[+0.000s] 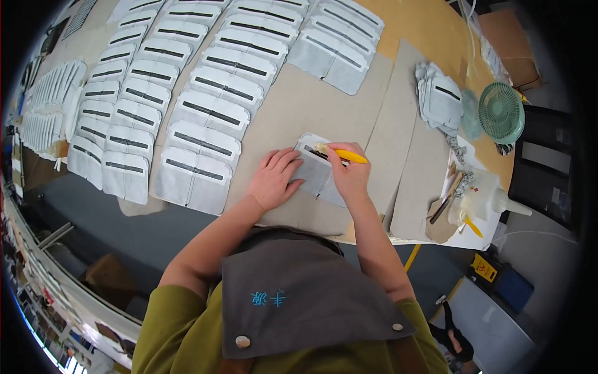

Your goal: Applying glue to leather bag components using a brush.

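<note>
On the table in front of me lies a grey panel [322,182] with a pale-bordered slot and a dark strip in it. My right hand [351,175] grips a brush by its yellow handle [352,156]. The brush's pale, clumped bristles [320,147] are over the left part of the slot and appear to touch it. My left hand [279,180] rests flat at the panel's left edge, fingertips on or against it, with nothing held. Part of the panel's right side is hidden behind my right hand.
Overlapping rows of similar panels [217,114] cover the left and back. Grey board [411,140] lies under the work. At right are a panel stack [439,100], green fan [501,113], plastic nozzle bottle [483,194] and second yellow-handled tool [473,227]. Another person [452,334] is beyond.
</note>
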Demonstrator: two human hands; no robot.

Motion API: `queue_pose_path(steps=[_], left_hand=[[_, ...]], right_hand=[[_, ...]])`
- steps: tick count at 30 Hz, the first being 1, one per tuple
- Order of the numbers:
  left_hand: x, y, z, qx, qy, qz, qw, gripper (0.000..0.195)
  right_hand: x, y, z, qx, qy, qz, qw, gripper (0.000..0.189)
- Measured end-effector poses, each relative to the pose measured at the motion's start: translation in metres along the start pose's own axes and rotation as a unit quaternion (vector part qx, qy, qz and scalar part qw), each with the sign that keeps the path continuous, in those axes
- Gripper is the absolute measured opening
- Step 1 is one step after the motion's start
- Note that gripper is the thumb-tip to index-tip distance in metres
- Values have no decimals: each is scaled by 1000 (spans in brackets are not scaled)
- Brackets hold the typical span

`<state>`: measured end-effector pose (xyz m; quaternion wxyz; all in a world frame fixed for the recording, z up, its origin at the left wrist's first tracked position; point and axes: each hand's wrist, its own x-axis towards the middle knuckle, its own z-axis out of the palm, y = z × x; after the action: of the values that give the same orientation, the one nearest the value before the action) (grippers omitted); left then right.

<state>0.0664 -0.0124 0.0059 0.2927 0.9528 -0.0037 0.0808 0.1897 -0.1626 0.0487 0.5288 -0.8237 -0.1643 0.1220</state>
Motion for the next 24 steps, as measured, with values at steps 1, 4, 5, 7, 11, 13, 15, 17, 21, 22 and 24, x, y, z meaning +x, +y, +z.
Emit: queue_pose_path(steps=[1, 4, 5, 7, 11, 13, 15, 17, 21, 22, 24], left_hand=[[0, 0, 0, -1, 2, -1, 1000, 45], [2, 2, 1, -9, 1, -1, 1000, 45], [1, 1, 2, -12, 1, 0, 1000, 45], [0, 1, 4, -16, 2, 0, 1000, 46], [-1, -2, 6, -14, 9, -3, 1000, 47], [0, 0, 6, -19, 7, 2, 1000, 47], [2, -1, 6, -1, 5, -1, 1000, 47], [-1, 0, 7, -7, 3, 0, 1000, 47], [0, -2, 5, -5, 2, -9, 1000, 45], [-1, -2, 5, -6, 1, -11, 1000, 45], [1, -1, 6, -10, 3, -11, 1000, 45]], right_hand=[[0, -3, 1, 26, 20, 10, 999, 8], [-2, -15, 10, -39, -28, -51, 998, 7], [-3, -13, 10, -41, -27, -52, 997, 7], [-5, -6, 8, -71, -6, -16, 997, 6], [-8, -4, -6, -49, 12, 13, 999, 8], [-9, -13, 1, -35, 5, -36, 999, 7], [-8, -7, 10, -38, -3, -41, 998, 7], [-16, 5, 3, -41, -13, -48, 998, 7], [-20, 7, -37, -54, 2, 43, 998, 8], [-21, 0, -42, -43, 1, 59, 997, 8], [-13, -19, -33, -42, 4, -9, 999, 9]])
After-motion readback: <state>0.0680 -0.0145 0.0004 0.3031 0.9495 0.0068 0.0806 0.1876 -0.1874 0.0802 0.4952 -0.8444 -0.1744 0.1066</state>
